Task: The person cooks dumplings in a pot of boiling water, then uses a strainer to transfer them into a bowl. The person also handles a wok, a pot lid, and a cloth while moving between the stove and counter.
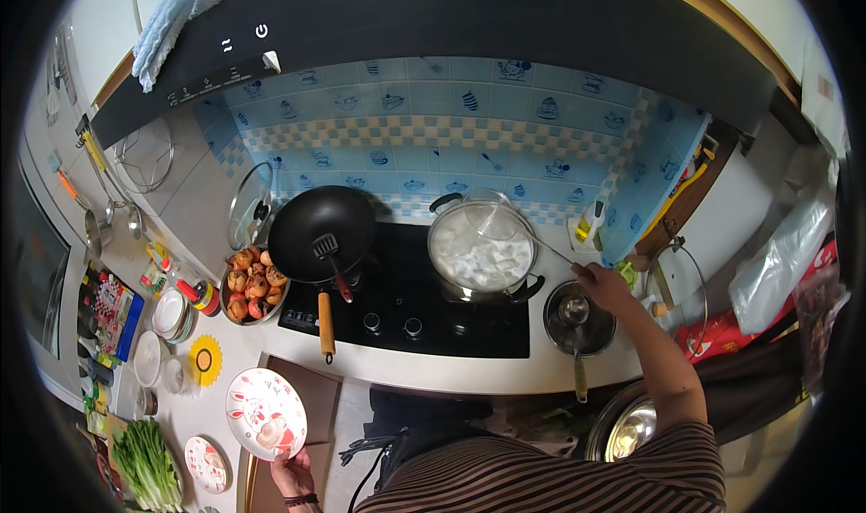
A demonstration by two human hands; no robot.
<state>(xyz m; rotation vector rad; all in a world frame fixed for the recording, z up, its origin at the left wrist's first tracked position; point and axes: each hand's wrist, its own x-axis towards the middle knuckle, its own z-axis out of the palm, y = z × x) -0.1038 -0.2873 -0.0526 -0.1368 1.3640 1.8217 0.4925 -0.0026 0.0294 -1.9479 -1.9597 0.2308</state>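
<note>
My left hand [293,475] grips the lower rim of a round white plate [266,414] with a red rabbit pattern, held near the counter's edge. With my right hand [602,284] I hold the handle of a wire-mesh strainer [492,219], whose basket is over the far side of a steel pot [482,291]. Pale pieces lie in the pot's whitish, foamy liquid [477,255]; what they are I cannot tell. Left of it, a black wok [298,225] with a wooden handle holds a slotted turner [325,245]. Just below my right hand, a ladle [574,310] rests in a dark bowl [590,330].
A bowl of reddish-brown round produce [256,285] stands left of the black cooktop [399,340]. Stacked bowls [169,315], a smaller rabbit plate [206,464] and leafy greens [145,462] are farther left. Glass lids [249,209] lean at both sides, and the range hood [433,19] hangs overhead.
</note>
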